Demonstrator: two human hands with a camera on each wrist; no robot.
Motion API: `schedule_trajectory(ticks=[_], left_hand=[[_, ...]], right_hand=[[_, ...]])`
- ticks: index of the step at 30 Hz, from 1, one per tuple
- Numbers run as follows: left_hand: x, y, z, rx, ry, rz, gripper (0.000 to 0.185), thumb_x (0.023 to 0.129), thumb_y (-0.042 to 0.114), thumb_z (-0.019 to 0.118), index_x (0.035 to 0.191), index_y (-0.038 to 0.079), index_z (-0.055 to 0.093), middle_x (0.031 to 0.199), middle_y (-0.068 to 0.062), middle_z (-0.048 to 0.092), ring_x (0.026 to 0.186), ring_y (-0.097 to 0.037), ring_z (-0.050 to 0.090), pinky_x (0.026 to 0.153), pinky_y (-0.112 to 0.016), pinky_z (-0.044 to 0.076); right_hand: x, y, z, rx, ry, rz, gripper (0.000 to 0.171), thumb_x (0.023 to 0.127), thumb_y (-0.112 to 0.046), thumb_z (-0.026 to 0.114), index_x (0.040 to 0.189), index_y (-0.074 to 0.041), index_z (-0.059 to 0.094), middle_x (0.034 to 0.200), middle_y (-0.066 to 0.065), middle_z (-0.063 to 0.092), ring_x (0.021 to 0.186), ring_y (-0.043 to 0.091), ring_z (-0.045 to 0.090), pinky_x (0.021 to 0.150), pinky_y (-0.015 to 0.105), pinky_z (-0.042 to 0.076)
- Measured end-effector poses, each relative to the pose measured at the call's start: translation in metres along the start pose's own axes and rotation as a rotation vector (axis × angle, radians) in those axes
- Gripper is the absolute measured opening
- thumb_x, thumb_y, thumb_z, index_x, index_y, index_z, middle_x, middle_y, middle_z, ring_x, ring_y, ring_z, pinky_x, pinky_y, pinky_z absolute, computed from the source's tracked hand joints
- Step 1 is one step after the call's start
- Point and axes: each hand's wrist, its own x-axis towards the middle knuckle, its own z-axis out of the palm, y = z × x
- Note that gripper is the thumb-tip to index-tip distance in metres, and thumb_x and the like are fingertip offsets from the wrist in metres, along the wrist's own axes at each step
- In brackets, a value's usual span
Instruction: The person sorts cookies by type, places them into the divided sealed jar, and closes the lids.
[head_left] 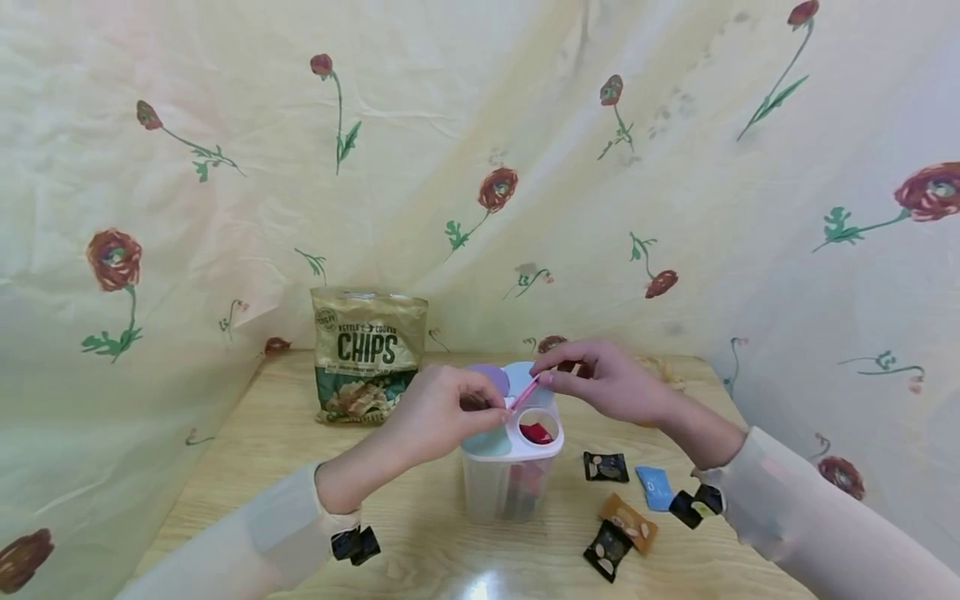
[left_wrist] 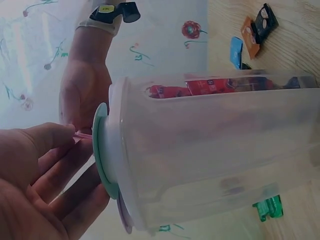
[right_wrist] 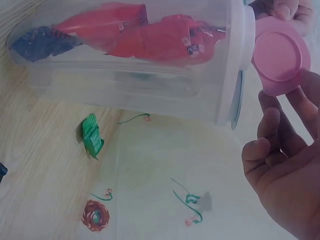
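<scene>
A translucent storage container (head_left: 498, 492) stands on the table, its white top fitted with several coloured lids. Between my hands, a pink lid (right_wrist: 281, 56) is raised over a round opening. My left hand (head_left: 442, 412) pinches one edge of it with thumb and finger; my right hand (head_left: 611, 383) grips the opposite edge. Red packets (right_wrist: 170, 40) and a dark packet (right_wrist: 40, 42) lie inside the container. The mint lid (left_wrist: 102, 155) is on the left hand's side, with the purple lid (head_left: 489, 377) and pale blue lid (head_left: 517, 372) behind.
A bag of chips (head_left: 367, 358) stands at the back left. To the container's right lie black packets (head_left: 606, 467), a blue packet (head_left: 656, 488) and an orange packet (head_left: 630, 523). A green packet (right_wrist: 91, 136) rests behind the container. Flowered cloth (head_left: 420, 167) hangs around the table.
</scene>
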Motion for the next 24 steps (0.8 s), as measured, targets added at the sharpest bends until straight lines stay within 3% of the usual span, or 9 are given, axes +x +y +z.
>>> schedule_trajectory(ticks=[5, 9, 13, 18, 22, 24], left_hand=[[-0.002, -0.005, -0.003, -0.064, -0.036, 0.036, 0.003, 0.092, 0.022, 0.079, 0.091, 0.02, 0.077, 0.092, 0.011, 0.074, 0.087, -0.005, 0.068, 0.081, -0.027, 0.058], [-0.007, -0.018, -0.008, -0.068, -0.021, 0.021, 0.027, 0.092, 0.03, 0.078, 0.116, 0.017, 0.074, 0.118, 0.007, 0.071, 0.111, -0.014, 0.066, 0.097, -0.044, 0.054], [-0.009, -0.038, -0.012, -0.082, -0.009, -0.074, 0.059, 0.091, 0.033, 0.079, 0.142, 0.015, 0.057, 0.142, -0.004, 0.059, 0.132, -0.026, 0.055, 0.11, -0.056, 0.044], [-0.011, -0.06, -0.01, -0.225, -0.088, -0.181, 0.075, 0.094, 0.031, 0.076, 0.156, 0.013, 0.038, 0.155, -0.012, 0.046, 0.142, -0.037, 0.046, 0.114, -0.063, 0.036], [-0.01, -0.072, -0.005, -0.31, -0.138, -0.173, 0.073, 0.096, 0.029, 0.073, 0.157, 0.013, 0.036, 0.154, -0.011, 0.046, 0.141, -0.037, 0.048, 0.114, -0.06, 0.038], [-0.009, -0.075, -0.004, -0.338, -0.147, -0.166, 0.072, 0.096, 0.028, 0.073, 0.156, 0.013, 0.037, 0.152, -0.012, 0.047, 0.139, -0.036, 0.049, 0.112, -0.057, 0.041]], right_hand=[[-0.002, 0.0, 0.001, -0.005, 0.008, -0.043, 0.014, 0.101, -0.019, 0.067, 0.112, -0.021, 0.077, 0.1, -0.003, 0.073, 0.072, 0.018, 0.058, 0.058, 0.027, 0.047], [-0.006, 0.003, 0.0, 0.002, -0.004, -0.094, 0.018, 0.101, -0.013, 0.066, 0.115, -0.017, 0.076, 0.104, -0.005, 0.074, 0.065, 0.014, 0.053, 0.054, 0.026, 0.044], [-0.011, 0.008, 0.001, 0.023, -0.02, -0.15, 0.021, 0.1, -0.008, 0.066, 0.117, -0.016, 0.076, 0.111, -0.002, 0.074, 0.068, 0.012, 0.053, 0.053, 0.026, 0.043], [-0.02, 0.011, 0.002, 0.016, -0.022, -0.195, 0.024, 0.098, -0.007, 0.068, 0.116, -0.02, 0.077, 0.119, 0.0, 0.073, 0.095, 0.014, 0.065, 0.064, 0.026, 0.05], [-0.029, 0.012, 0.005, -0.008, -0.014, -0.232, 0.024, 0.097, -0.008, 0.07, 0.115, -0.021, 0.078, 0.121, 0.0, 0.073, 0.115, 0.017, 0.065, 0.084, 0.031, 0.055], [-0.033, 0.013, 0.007, -0.029, -0.002, -0.255, 0.024, 0.096, -0.008, 0.072, 0.115, -0.021, 0.078, 0.121, 0.0, 0.072, 0.116, 0.018, 0.065, 0.086, 0.032, 0.055]])
